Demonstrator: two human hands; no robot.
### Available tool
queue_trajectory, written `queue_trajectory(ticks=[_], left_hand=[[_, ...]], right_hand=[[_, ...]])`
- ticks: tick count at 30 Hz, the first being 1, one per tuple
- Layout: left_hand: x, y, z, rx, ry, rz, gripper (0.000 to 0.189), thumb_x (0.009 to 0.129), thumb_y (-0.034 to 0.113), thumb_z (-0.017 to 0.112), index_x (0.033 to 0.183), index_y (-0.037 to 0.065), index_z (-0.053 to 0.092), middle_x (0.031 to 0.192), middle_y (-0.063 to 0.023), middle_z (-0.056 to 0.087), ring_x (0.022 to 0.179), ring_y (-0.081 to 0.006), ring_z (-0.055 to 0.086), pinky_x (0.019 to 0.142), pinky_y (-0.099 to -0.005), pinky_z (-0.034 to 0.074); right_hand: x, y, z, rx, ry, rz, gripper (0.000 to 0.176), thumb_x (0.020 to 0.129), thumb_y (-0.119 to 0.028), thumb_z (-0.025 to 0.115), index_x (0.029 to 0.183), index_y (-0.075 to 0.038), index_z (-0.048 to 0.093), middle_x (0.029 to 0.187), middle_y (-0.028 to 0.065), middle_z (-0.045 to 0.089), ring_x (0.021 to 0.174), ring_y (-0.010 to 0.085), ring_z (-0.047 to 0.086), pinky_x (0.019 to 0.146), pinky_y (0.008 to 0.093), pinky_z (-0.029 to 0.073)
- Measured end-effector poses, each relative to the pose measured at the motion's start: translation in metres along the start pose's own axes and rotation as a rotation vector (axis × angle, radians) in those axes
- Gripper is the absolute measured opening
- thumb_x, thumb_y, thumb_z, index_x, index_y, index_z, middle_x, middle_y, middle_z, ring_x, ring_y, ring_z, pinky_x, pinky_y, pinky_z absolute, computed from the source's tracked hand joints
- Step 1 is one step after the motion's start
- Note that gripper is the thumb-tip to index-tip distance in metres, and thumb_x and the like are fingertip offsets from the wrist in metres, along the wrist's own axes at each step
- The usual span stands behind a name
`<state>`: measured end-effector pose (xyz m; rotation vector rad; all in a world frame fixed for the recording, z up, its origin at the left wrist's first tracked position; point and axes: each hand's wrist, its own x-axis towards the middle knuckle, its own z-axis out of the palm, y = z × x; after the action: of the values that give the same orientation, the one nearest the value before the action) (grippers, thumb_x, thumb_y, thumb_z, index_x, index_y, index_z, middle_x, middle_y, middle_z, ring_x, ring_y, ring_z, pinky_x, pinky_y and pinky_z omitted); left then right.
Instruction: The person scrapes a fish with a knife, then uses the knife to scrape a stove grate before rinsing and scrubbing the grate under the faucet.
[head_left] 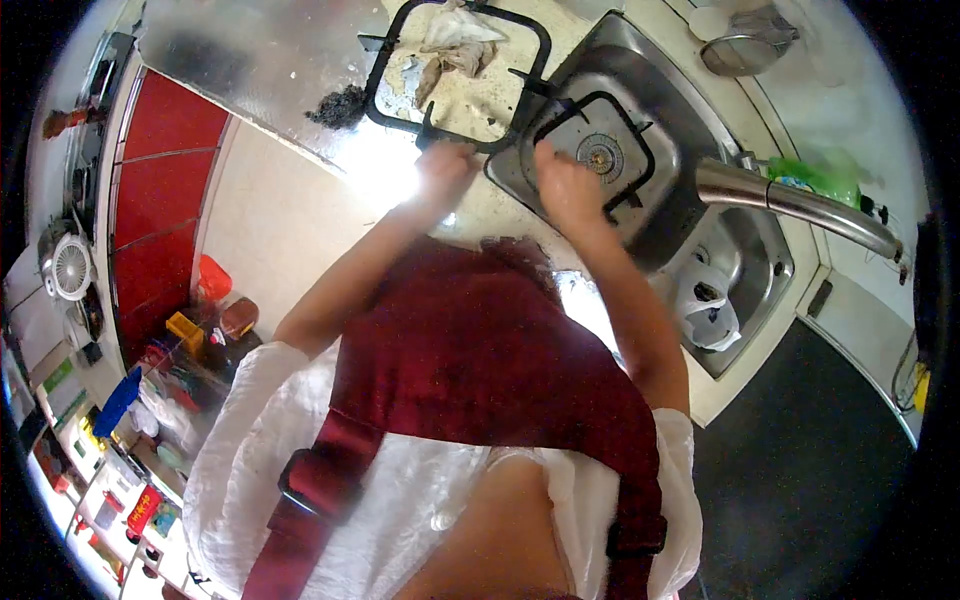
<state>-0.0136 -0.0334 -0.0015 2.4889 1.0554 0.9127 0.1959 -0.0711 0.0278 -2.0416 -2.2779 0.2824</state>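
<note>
A large black pan-support grate (545, 50) lies on the cream counter beside the sink. My left hand (447, 180) is closed at its near edge, by a prong. My right hand (572, 188) is closed at the sink's rim, beside a smaller black grate (652, 150) in the steel basin (670, 90). What its fingers hold is hidden. The smaller grate surrounds the drain (598, 158). Crumpled brownish cloths or wrappers (460, 45) lie inside the large grate's frame. A dark scouring pad (340, 107) sits left of it.
A steel faucet (800, 203) reaches over the sink from the right. The smaller basin holds a white plastic bag (708, 315). A strainer (742, 55) and green bottle (820, 180) stand beyond the sink. A metal sheet (240, 50) covers the counter at left.
</note>
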Motion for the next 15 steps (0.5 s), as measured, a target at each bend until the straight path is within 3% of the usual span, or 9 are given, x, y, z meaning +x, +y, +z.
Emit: queue_trajectory(ticks=[4, 6, 8, 11, 15], left_hand=[[-0.006, -0.003, 0.0, -0.045, -0.004, 0.052, 0.016, 0.069, 0.003, 0.069, 0.079, 0.003, 0.057, 0.093, -0.0128, 0.06, 0.081, -0.0303, 0.058, 0.071, -0.0384, 0.048], [-0.004, -0.003, -0.001, -0.056, 0.019, 0.077, 0.017, 0.069, 0.004, 0.07, 0.08, 0.004, 0.057, 0.092, -0.0124, 0.06, 0.082, -0.0306, 0.057, 0.071, -0.0387, 0.048], [-0.002, -0.002, 0.0, -0.072, 0.045, 0.102, 0.018, 0.068, 0.005, 0.07, 0.081, 0.004, 0.057, 0.091, -0.0119, 0.06, 0.083, -0.0309, 0.057, 0.072, -0.039, 0.047], [0.004, 0.005, 0.006, -0.077, -0.012, 0.088, 0.027, 0.067, 0.01, 0.072, 0.088, 0.005, 0.058, 0.094, -0.0119, 0.058, 0.088, -0.031, 0.055, 0.076, -0.0392, 0.044], [0.047, 0.024, 0.015, 0.07, -0.071, -0.081, 0.048, 0.065, 0.019, 0.074, 0.105, 0.003, 0.054, 0.096, -0.0131, 0.052, 0.089, -0.0308, 0.052, 0.077, -0.0408, 0.042]], right_hand=[[-0.007, -0.013, 0.002, 0.018, -0.083, -0.017, 0.013, 0.083, -0.012, 0.046, 0.094, -0.005, 0.049, 0.07, 0.0176, 0.063, 0.062, 0.0348, 0.064, 0.052, 0.0457, 0.051], [-0.002, -0.001, 0.013, 0.223, -0.157, 0.081, 0.015, 0.089, -0.018, 0.044, 0.092, -0.003, 0.047, 0.079, 0.0224, 0.062, 0.071, 0.0409, 0.061, 0.062, 0.0497, 0.048], [-0.001, 0.004, -0.014, 0.295, -0.14, 0.154, 0.02, 0.091, -0.022, 0.042, 0.094, -0.003, 0.047, 0.081, 0.0237, 0.061, 0.073, 0.0427, 0.059, 0.063, 0.0504, 0.047], [-0.008, 0.014, -0.028, 0.417, -0.078, 0.243, 0.026, 0.094, -0.027, 0.041, 0.096, -0.003, 0.048, 0.081, 0.0251, 0.059, 0.076, 0.0449, 0.057, 0.065, 0.0506, 0.044], [-0.009, 0.016, -0.042, 0.541, 0.017, 0.361, 0.028, 0.094, -0.03, 0.043, 0.098, -0.003, 0.048, 0.076, 0.0252, 0.057, 0.076, 0.0448, 0.055, 0.065, 0.048, 0.043]])
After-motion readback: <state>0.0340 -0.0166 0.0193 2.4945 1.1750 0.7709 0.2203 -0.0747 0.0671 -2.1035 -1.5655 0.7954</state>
